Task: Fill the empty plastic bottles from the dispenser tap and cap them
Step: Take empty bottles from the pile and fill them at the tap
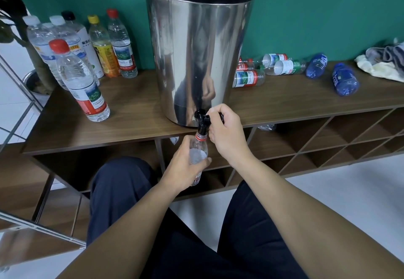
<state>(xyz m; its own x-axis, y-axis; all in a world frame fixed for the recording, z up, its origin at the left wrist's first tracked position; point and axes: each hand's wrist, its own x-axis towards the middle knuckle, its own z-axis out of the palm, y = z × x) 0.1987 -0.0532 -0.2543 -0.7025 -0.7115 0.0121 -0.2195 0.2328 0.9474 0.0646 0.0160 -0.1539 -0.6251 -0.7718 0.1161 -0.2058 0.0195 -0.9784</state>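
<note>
A tall steel dispenser (196,55) stands at the front edge of a wooden shelf (135,112). Its black tap (202,119) hangs over the edge. My left hand (185,165) grips a clear plastic bottle (199,149) with a red neck ring, mouth right under the tap spout. My right hand (225,132) grips the tap's black lever. Water shows inside the bottle. Several capped full bottles (80,77) stand at the left of the shelf. Several empty bottles (282,66), some clear and two blue, lie on their sides to the right.
A crumpled cloth pile (382,62) lies at the far right of the shelf. Below the shelf top are open lattice compartments (328,143). My knees in dark trousers (122,191) are close under the bottle. A metal-framed rack (26,224) stands at the left.
</note>
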